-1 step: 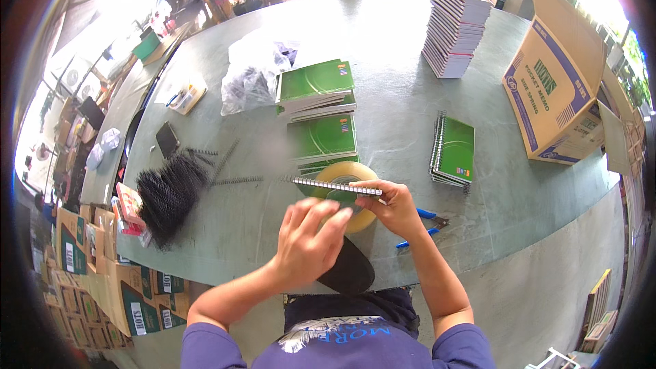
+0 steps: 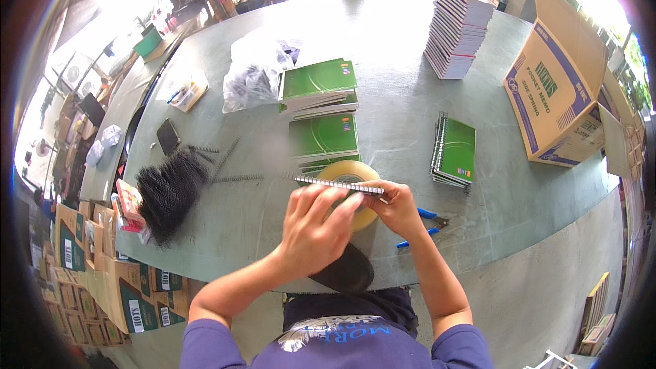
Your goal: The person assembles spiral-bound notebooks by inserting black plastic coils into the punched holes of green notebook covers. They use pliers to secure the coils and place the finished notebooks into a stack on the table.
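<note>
A small notebook (image 2: 331, 183) is held nearly edge-on over the table, its spiral-bound edge upward. My right hand (image 2: 396, 206) is closed on its right end, thumb and fingers pinching the corner. Against the near side of the notebook, my left hand (image 2: 318, 222) has its fingers apart and slightly bent; its thumb is hard to make out. Beneath the notebook lies a roll of clear tape (image 2: 367, 215). Stacks of green-covered notebooks (image 2: 324, 135) sit just beyond. Blue-handled cutters (image 2: 427, 227) lie right of my right hand.
Black spiral coils (image 2: 171, 191) are heaped at the left, near a phone (image 2: 167, 137). Bound notebooks (image 2: 454, 150) lie at the right, before an open carton (image 2: 553, 96). A tall stack of books (image 2: 456, 31) and a plastic bag (image 2: 253, 75) stand farther back. A black pad (image 2: 345, 270) lies near me.
My left hand has moved up and slightly right, bringing its fingers to the notebook's near side. My right hand keeps its hold with almost no movement.
</note>
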